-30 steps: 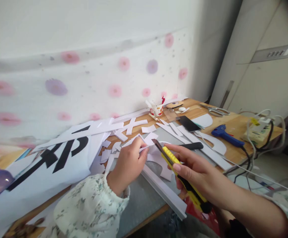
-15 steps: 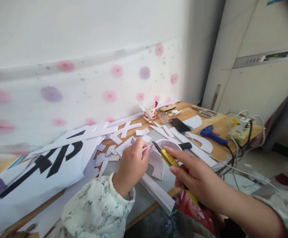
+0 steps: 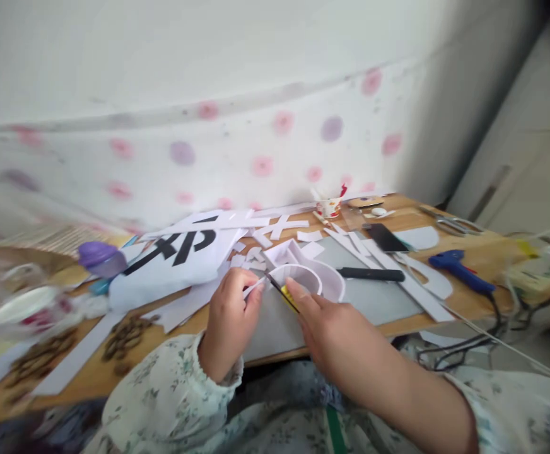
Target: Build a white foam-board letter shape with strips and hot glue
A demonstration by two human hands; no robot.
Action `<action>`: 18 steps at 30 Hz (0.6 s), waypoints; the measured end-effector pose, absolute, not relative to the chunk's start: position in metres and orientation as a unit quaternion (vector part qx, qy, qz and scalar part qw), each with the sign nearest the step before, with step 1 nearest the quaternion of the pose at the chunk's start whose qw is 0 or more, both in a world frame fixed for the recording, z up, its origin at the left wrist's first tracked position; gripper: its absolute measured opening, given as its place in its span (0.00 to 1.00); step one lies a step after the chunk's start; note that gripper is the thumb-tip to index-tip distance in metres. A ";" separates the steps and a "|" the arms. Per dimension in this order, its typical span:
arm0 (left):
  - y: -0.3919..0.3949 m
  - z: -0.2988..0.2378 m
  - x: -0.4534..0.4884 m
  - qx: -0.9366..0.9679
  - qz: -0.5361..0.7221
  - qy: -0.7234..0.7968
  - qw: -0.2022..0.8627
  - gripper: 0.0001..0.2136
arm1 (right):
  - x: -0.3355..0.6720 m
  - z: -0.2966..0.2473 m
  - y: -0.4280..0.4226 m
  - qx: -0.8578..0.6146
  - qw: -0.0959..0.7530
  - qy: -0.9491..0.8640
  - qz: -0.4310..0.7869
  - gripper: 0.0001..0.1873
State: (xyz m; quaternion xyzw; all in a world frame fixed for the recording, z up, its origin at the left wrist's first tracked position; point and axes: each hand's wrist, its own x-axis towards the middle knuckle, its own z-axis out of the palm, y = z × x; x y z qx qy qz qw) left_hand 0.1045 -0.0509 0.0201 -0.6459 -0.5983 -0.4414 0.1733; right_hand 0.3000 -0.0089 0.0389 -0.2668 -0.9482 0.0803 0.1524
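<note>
My left hand (image 3: 230, 315) pinches a thin white foam strip (image 3: 252, 289) at the table's near edge, fingers closed on it. My right hand (image 3: 332, 328) is wrapped round a yellow utility knife (image 3: 286, 296); its blade tip points at the strip beside my left fingers. Under both hands lies a grey cutting mat (image 3: 364, 296). A curved white foam piece (image 3: 315, 279) lies just behind the knife. Both sleeves are pale with a floral print.
White foam scraps and a sheet with black characters (image 3: 180, 252) cover the wooden table (image 3: 473, 296). A black tool (image 3: 372, 274), a blue glue gun (image 3: 459, 265), a phone (image 3: 387, 238), scissors (image 3: 450, 222), a paper cup (image 3: 328, 207) and cables (image 3: 530, 302) lie right. A purple-lidded container (image 3: 99, 257) stands left.
The view has swung left and down, bringing the table's left part into sight. My right hand drew the knife closer to my left fingers. The long white strip at the near edge is out of sight.
</note>
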 end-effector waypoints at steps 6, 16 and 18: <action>-0.091 -0.038 0.081 -0.569 -0.440 -0.679 0.147 0.04 | 0.255 0.021 -0.038 -0.252 0.025 -0.967 0.038 0.36; -0.092 -0.086 0.081 -0.558 -0.469 -0.676 0.105 0.04 | 0.244 0.009 -0.049 -0.288 -0.044 -0.957 -0.013 0.34; -0.092 -0.087 0.081 -0.560 -0.473 -0.673 0.099 0.04 | 0.243 0.010 -0.052 -0.281 -0.048 -0.957 -0.050 0.34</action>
